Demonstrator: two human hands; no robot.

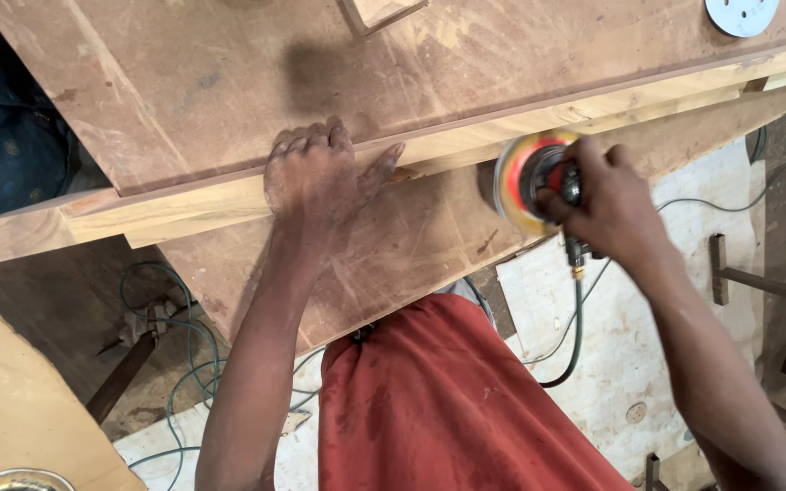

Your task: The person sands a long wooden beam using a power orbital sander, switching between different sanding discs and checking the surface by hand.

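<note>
My left hand [316, 173] lies flat, fingers spread, on a reddish-brown wooden panel [393, 245], pressing beside the pale wood strip [229, 200] along the edge of a bigger board [229, 82]. My right hand [607, 195] grips a handheld disc sander [534, 182] with a red body and yellow pad. The pad stands on edge against the pale strip just right of my left thumb. A hose and cable [578, 327] hang down from the sander.
A round white sanding disc [740, 14] lies at the top right on the board. Green cables [175, 364] coil on the dusty floor at the left. A plywood sheet [11, 409] sits bottom left. Metal frame pieces [757, 282] stand at the right.
</note>
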